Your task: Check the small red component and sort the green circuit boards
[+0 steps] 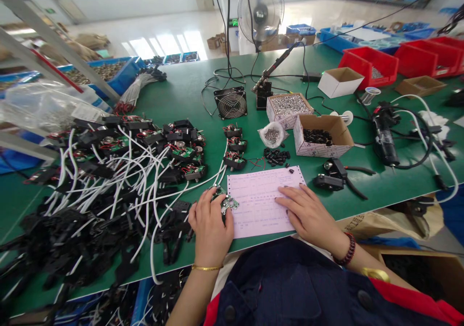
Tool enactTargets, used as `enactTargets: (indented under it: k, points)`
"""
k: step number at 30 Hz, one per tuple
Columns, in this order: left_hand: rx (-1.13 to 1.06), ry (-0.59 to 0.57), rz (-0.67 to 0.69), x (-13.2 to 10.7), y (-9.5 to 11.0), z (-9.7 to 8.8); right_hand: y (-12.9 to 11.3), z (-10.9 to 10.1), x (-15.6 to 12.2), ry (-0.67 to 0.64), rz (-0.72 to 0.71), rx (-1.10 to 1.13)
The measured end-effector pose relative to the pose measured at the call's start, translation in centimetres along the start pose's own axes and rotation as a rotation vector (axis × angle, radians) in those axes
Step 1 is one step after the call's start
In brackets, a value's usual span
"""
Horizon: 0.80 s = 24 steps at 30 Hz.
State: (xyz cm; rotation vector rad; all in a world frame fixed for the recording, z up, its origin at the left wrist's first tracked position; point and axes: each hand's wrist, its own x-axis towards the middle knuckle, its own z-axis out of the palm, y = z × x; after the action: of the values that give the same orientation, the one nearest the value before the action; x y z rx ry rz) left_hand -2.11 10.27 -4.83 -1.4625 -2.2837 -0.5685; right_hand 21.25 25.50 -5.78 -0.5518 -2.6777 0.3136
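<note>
A pink printed sheet (261, 190) lies flat on the green table in front of me. My right hand (311, 214) rests on its right side, fingers stretched out and holding nothing. At the sheet's left edge, my left hand (212, 227) has its fingers curled over a small green circuit board (231, 202). Part of the board is hidden under those fingers. Just beyond the sheet stand a few black assemblies (235, 159) with green boards and red wires. Small black plastic parts (276, 156) lie loose beside them.
A heap of black housings with white cables (141, 171) covers the left. Behind are a small fan (231, 102), a soldering iron (277, 60), a screw box (289, 106) and a box of black parts (322, 144). Cutting pliers (340, 171) and a power screwdriver (384, 140) lie right.
</note>
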Motion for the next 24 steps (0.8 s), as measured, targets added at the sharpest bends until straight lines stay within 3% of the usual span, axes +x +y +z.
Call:
enactTargets:
  k: [10, 13, 17, 24]
  points:
    - [-0.066, 0.060, 0.047, -0.1, -0.4, -0.3, 0.0, 0.1, 0.1, 0.002, 0.009, 0.009]
    - [-0.191, 0.065, 0.201, -0.1, -0.3, -1.2, -0.2, 0.0, 0.2, -0.003, 0.010, 0.016]
    - [-0.350, -0.029, 0.391, 0.1, 0.4, -2.1, -0.4, -0.1, 0.4, -0.006, 0.003, 0.021]
    - [-0.411, -0.096, 0.330, 0.5, 0.6, -2.0, -0.1, -0.1, 0.4, -0.008, -0.016, 0.014]
